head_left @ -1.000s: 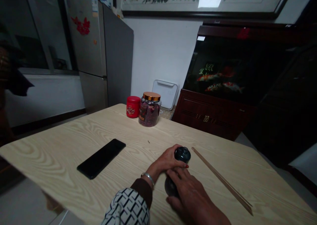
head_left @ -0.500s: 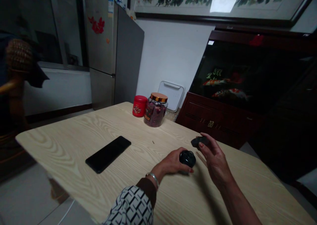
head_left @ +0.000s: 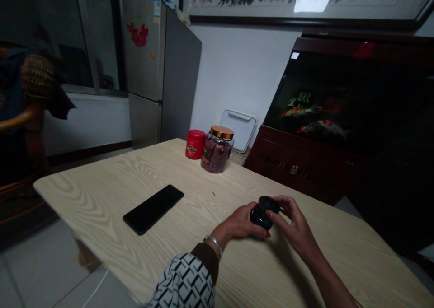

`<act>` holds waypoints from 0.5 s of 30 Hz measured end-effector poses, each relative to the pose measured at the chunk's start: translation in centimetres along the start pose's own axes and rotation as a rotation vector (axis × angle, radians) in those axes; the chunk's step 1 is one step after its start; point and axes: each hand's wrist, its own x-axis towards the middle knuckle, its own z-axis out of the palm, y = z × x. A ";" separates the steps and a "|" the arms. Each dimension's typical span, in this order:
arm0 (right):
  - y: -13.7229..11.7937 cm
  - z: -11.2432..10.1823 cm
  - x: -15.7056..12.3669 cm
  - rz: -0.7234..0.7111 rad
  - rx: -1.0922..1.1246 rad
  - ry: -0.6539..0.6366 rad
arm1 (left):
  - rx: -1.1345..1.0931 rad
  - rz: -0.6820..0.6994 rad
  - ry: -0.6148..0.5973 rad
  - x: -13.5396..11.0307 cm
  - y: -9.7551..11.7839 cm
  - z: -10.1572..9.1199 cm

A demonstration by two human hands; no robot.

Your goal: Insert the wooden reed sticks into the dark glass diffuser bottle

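On the near right part of the table, my left hand [head_left: 241,222] is closed around a small, glossy black round pot [head_left: 259,218]. Its fingers and thumb grip the sides. My right hand [head_left: 294,229] pinches a flat, dark lid-like disc [head_left: 269,203] between thumb and fingers. The disc is tilted against the upper edge of the pot. Where the two pieces meet is dark and partly covered by the fingers, so I cannot tell whether they fit together.
A black phone [head_left: 154,208] lies on the wooden table [head_left: 101,181] to the left. A red canister [head_left: 195,144] and a clear jar with a copper-coloured lid [head_left: 217,152] stand at the far edge. Behind are a fridge [head_left: 145,64] and a fish tank [head_left: 325,95].
My right hand has moved left and slightly down, bringing the dark disc from beside the pot onto its upper edge. My left hand keeps its grip. The camera view has shifted slightly.
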 end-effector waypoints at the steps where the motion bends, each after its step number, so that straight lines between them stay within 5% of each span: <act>1: -0.3 -0.3 0.1 -0.004 -0.068 -0.021 | 0.003 -0.001 -0.001 0.0 0.0 0.0; 8: -1.7 -1.3 0.8 -0.092 -0.402 -0.136 | -0.012 -0.008 0.004 0.0 0.3 0.1; 15: -3.7 0.1 1.3 -0.039 -0.754 -0.062 | -0.107 -0.006 -0.034 0.2 0.1 0.3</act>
